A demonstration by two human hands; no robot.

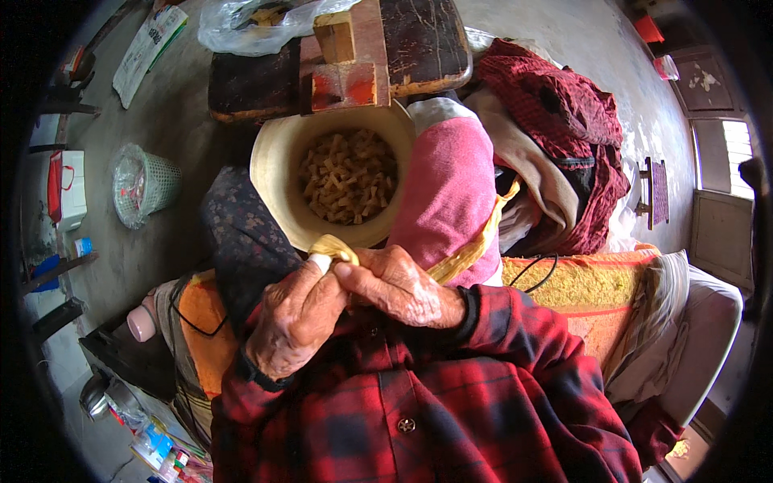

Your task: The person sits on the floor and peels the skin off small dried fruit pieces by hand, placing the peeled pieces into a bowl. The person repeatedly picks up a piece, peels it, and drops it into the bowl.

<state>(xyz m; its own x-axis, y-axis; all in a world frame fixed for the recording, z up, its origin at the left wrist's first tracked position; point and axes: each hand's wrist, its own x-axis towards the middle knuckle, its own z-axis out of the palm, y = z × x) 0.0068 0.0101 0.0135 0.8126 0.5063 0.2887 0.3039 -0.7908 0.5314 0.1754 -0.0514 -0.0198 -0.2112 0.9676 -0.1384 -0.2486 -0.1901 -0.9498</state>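
A yellow, creased fibrous strip (pixel 331 246) is looped at the fingertips of my two hands. My left hand (pixel 299 329) pinches the loop, and something white shows at its fingertips beside the strip. From the other side, my right hand (pixel 407 290) grips the same loop between thumb and fingers. A long yellow tail (pixel 480 244) runs from near my right wrist across a pink cloth (pixel 450 175) on my knee. Just beyond my hands, a cream bucket (pixel 272 163) stands between my legs. Many short folded yellowish pieces (pixel 350 178) lie in it.
A dark wooden bench (pixel 426 42) with a wood block (pixel 335 39) and a plastic bag (pixel 241 33) stands behind the bucket. Clothes (pixel 555 115) are heaped at right. A mesh basket (pixel 162 180) is on the left floor. An orange-yellow towel (pixel 580 281) covers the seat.
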